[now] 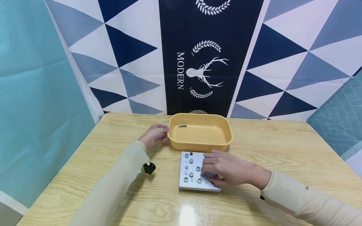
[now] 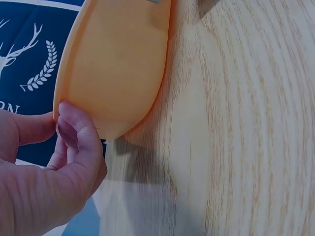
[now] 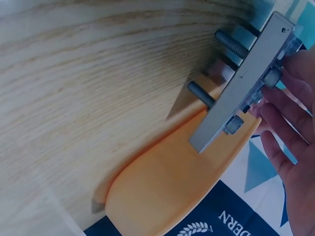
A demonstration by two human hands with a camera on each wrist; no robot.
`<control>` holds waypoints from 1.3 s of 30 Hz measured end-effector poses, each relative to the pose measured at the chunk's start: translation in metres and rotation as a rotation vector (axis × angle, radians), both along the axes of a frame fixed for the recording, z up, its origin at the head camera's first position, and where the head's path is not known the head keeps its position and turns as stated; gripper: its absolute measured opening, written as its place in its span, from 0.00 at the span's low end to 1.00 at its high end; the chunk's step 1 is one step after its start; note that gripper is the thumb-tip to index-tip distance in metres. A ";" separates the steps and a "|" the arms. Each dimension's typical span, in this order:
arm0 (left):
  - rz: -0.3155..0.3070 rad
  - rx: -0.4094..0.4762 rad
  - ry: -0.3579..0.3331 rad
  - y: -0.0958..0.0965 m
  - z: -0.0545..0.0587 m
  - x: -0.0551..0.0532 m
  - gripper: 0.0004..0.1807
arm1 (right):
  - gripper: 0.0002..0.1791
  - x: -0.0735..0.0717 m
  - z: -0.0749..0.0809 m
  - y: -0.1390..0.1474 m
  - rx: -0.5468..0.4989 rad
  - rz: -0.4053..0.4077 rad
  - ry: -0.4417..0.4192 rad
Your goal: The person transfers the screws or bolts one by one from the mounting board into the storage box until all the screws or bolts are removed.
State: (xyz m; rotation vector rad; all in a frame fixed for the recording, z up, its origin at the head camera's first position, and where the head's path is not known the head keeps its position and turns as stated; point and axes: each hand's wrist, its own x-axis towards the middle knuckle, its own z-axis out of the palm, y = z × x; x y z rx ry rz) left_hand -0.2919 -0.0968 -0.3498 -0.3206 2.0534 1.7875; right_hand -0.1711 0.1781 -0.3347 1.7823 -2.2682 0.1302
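Note:
My left hand (image 1: 156,134) pinches the left end of the rim of a yellow plastic bin (image 1: 201,146), thumb on one side and fingers on the other. A single small bolt (image 1: 182,126) lies in the bin. In front of the bin is a silver metal plate (image 1: 183,185) set with several socket-head bolts (image 1: 198,168). My right hand (image 1: 222,168) bends over the plate's right part, hiding some of it. In the right wrist view its thumb and forefinger close around a bolt head (image 3: 273,76). Threaded bolt shanks (image 3: 231,44) stick out beneath the plate.
Everything stands on a light wood-grain table (image 1: 158,204). A patterned cloth (image 1: 135,47) hangs behind the table's far edge. Pale blue-green sheeting (image 1: 34,94) covers the left side. A black wrist device (image 1: 149,168) sits at my left cuff.

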 end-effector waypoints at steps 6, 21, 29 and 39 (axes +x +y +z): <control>-0.001 0.017 -0.001 -0.001 0.002 0.002 0.13 | 0.10 0.002 -0.001 -0.002 0.005 -0.008 -0.056; -0.007 0.000 0.000 0.000 0.003 0.000 0.13 | 0.09 0.002 -0.004 -0.005 -0.028 0.022 -0.047; -0.008 -0.005 0.012 -0.001 0.003 0.000 0.13 | 0.10 0.002 -0.006 -0.006 -0.024 0.004 -0.039; -0.011 -0.012 0.021 -0.001 0.000 0.000 0.13 | 0.11 0.002 -0.006 -0.007 -0.047 0.027 -0.038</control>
